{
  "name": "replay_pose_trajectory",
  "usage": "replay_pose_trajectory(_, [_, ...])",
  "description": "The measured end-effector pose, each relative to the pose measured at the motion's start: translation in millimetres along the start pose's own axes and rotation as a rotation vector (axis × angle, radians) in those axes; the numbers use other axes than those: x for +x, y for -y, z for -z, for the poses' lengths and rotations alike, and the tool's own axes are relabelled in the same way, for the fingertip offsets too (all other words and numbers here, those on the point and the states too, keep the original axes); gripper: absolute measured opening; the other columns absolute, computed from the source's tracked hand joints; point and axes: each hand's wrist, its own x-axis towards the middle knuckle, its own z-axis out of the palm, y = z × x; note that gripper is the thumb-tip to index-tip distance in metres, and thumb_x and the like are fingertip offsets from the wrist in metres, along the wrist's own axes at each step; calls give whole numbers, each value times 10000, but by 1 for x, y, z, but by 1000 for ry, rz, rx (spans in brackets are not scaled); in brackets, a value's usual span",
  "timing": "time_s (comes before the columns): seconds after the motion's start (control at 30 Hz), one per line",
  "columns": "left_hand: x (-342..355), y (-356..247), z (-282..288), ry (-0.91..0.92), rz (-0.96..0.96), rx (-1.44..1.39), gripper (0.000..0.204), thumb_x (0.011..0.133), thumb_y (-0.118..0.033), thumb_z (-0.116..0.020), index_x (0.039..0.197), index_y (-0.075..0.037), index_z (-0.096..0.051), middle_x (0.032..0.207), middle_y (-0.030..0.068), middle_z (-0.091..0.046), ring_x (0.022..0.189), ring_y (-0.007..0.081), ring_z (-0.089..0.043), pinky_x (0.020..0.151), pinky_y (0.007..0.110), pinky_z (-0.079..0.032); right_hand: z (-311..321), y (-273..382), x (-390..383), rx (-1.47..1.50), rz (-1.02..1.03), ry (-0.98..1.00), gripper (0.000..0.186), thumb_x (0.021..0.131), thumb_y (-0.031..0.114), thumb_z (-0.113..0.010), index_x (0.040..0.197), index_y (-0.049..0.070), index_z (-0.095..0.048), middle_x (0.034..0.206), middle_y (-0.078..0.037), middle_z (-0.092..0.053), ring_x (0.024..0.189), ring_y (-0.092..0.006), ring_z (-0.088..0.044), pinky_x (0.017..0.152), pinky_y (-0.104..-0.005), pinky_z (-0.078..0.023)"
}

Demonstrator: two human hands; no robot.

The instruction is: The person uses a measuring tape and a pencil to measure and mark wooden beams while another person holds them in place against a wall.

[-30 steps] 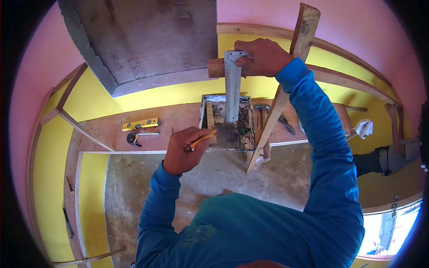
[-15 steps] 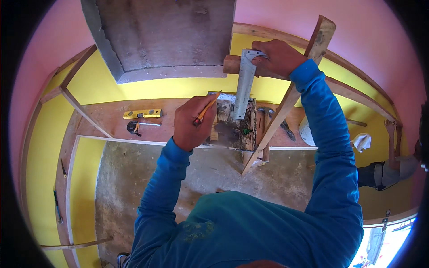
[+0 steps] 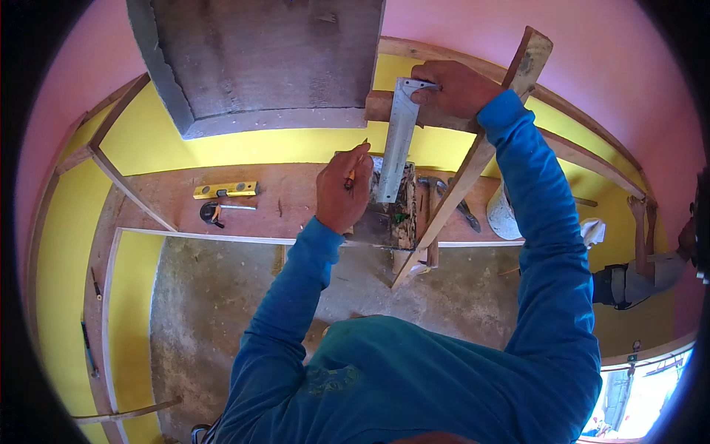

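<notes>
My right hand [image 3: 455, 89] grips the top of a metal set square [image 3: 397, 148] against a short horizontal wooden piece [image 3: 379, 108], beside a long, slanting wooden batten [image 3: 466, 181]. The square's blade hangs down over a worn, cluttered box [image 3: 405, 226]. My left hand [image 3: 344, 189] is closed on an orange pencil [image 3: 351, 177], its tip pointing up, just left of the blade. A hammer [image 3: 462, 207] lies right of the box.
A yellow level [image 3: 222, 190] and tape measure [image 3: 212, 214] lie on the wooden bench [image 3: 288, 203]. A white bucket [image 3: 503, 218] stands right. Wooden frames [image 3: 118, 185] line the walls. A grey board [image 3: 259, 59] is above. A person [image 3: 651, 274] works at far right.
My left hand has risen and moved right with the pencil, now upright near the blade. My right hand and the square shifted slightly right and up in view.
</notes>
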Motion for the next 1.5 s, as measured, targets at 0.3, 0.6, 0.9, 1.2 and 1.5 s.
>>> replay_pose_trajectory(0.3, [13, 6, -1, -254, 6, 22, 214, 850, -144, -435, 972, 4, -529, 806, 45, -562, 718, 78, -491, 599, 193, -390, 74, 32, 5, -207, 282, -423, 292, 765, 241, -508, 833, -39, -557, 769, -205, -576, 681, -313, -563, 608, -385, -443])
replay_pose_trajectory(0.6, [-27, -11, 79, -233, 355, -326, 180, 843, -154, -454, 714, -48, -521, 543, -66, -406, 480, 24, -352, 406, 182, -269, 13, 27, -35, -129, 285, -967, 489, 646, 298, -648, 1043, 50, -506, 973, -149, -537, 902, -323, -499, 745, -381, -422])
replay_pose_trajectory(0.9, [-55, 6, 135, -509, 550, -239, 222, 840, -239, -476, 680, -89, -516, 538, -78, -376, 476, 13, -301, 404, 185, -214, -59, 0, -45, -320, 137, -498, 530, 651, 297, -624, 1094, 66, -447, 1039, -95, -507, 861, -252, -505, 748, -344, -429])
replay_pose_trajectory(1.2, [-60, -2, 124, -468, 551, -217, 200, 838, -220, -481, 726, -66, -543, 617, -72, -433, 559, 15, -341, 479, 169, -266, -51, 1, -43, -321, 221, -500, 469, 683, 257, -598, 1077, 44, -456, 1022, -115, -516, 867, -266, -505, 756, -355, -419])
replay_pose_trajectory(1.5, [-51, 4, 108, -389, 465, -226, 216, 843, -191, -474, 673, -60, -502, 615, -70, -413, 577, 18, -311, 495, 176, -242, -21, 8, -13, 19, -148, 4, 450, 566, 229, -678, 925, 9, -523, 801, -171, -564, 764, -313, -545, 695, -374, -427])
